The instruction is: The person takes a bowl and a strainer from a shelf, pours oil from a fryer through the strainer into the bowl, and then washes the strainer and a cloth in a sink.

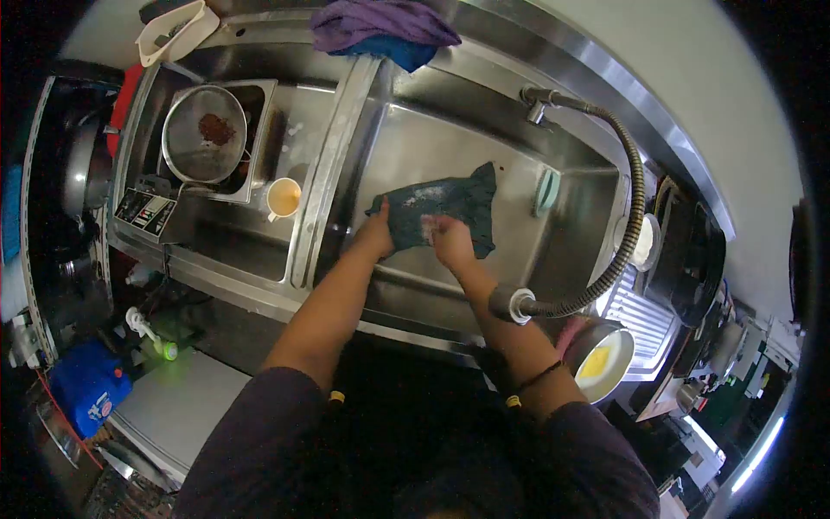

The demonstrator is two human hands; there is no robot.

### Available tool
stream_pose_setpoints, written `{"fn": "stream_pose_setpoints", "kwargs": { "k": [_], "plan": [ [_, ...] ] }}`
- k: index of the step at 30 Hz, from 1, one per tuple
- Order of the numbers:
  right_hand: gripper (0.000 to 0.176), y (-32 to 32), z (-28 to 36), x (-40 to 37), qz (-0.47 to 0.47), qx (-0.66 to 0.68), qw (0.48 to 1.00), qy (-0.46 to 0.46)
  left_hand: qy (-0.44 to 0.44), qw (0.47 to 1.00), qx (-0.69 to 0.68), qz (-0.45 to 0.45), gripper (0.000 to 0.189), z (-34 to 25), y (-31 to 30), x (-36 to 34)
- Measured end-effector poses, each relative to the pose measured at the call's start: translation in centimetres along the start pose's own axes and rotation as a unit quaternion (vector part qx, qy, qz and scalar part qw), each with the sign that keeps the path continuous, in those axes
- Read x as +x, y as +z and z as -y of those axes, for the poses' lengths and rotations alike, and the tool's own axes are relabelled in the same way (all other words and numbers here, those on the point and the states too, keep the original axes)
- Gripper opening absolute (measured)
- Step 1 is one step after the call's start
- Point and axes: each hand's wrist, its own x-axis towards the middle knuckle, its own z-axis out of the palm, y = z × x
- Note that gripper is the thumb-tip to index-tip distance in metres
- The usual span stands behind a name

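A dark teal cloth with soapy white patches lies spread on the floor of the steel sink. My left hand presses on the cloth's left edge. My right hand grips the cloth near its lower middle, fingers curled into the fabric. Both forearms reach down into the basin from the near rim.
A flexible spray hose arcs over the sink's right side, its head beside my right forearm. A green sponge rests against the far wall. A cup of tea, a strainer pan and a purple cloth sit left and behind.
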Motion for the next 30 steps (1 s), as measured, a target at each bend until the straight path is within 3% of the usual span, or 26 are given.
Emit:
{"fn": "stream_pose_setpoints", "kwargs": {
  "k": [4, 7, 8, 10, 12, 13, 14, 16, 17, 19, 21, 22, 24, 29, 30],
  "plan": [
    [0.038, -0.5, -1.6, -1.1, 0.018, 0.007, 0.999, -0.028, 0.003, 0.997, -0.032, -0.065, 0.077, -1.1, -0.3, 0.1],
    [0.046, -1.9, -1.4, -0.9, -0.05, -0.019, 0.997, 0.051, 0.001, 0.958, -0.283, -0.043, 0.053, -1.4, 0.4, 1.5],
    [0.049, -1.8, -1.1, -0.9, -0.087, -0.087, 0.992, -0.033, 0.021, 0.917, -0.398, 0.027, 0.046, -1.4, 0.6, 2.0],
    [0.054, -1.1, -0.7, -0.3, -0.136, -0.202, 0.956, -0.161, 0.058, 0.78, -0.6, 0.166, 0.033, -1.8, 0.4, 2.5],
    [0.057, -0.6, -0.9, 0.6, -0.144, -0.287, 0.924, -0.207, 0.08, 0.668, -0.716, 0.188, 0.03, -2.5, -0.3, 2.0],
    [0.058, -0.5, -1.7, 1.1, -0.132, -0.272, 0.939, -0.165, 0.089, 0.604, -0.767, 0.198, 0.028, -2.8, -1.0, 1.6],
    [0.058, -0.4, -2.5, 1.7, -0.121, -0.258, 0.951, -0.122, 0.048, 0.576, -0.798, 0.17, 0.029, -2.8, -1.8, 1.3],
    [0.057, -1.3, -3.0, 2.4, -0.086, -0.121, 0.987, 0.058, -0.035, 0.514, -0.849, 0.115, 0.031, -2.2, -3.3, 1.2],
    [0.054, -1.5, -3.1, 2.4, -0.081, -0.071, 0.993, 0.055, -0.069, 0.49, -0.861, 0.118, 0.032, -2.1, -3.6, 1.4],
    [0.048, -2.9, 2.9, 0.3, -0.071, 0.03, 0.996, 0.047, -0.134, 0.437, -0.88, 0.124, 0.035, -1.9, -3.9, 1.7],
    [0.04, 0.3, 3.8, -0.9, -0.093, 0.158, 0.972, -0.149, -0.116, 0.507, -0.847, 0.109, 0.039, -2.3, -1.4, 1.8],
    [0.037, 1.9, 4.8, -1.5, -0.127, 0.135, 0.954, -0.237, -0.108, 0.541, -0.828, 0.099, 0.041, -2.5, 0.2, 2.1],
    [0.035, 3.3, 6.2, -2.3, -0.161, 0.112, 0.933, -0.302, -0.108, 0.591, -0.795, 0.088, 0.041, -3.6, 1.9, 1.6],
    [0.028, 3.3, 5.3, -0.7, -0.213, 0.038, 0.961, -0.172, -0.194, 0.586, -0.783, 0.075, 0.04, -6.5, 0.2, -0.9],
    [0.025, 3.4, 5.3, 0.3, -0.23, 0.117, 0.958, -0.123, -0.203, 0.585, -0.782, 0.071, 0.04, -6.8, -0.1, -1.0]
  ]
}}
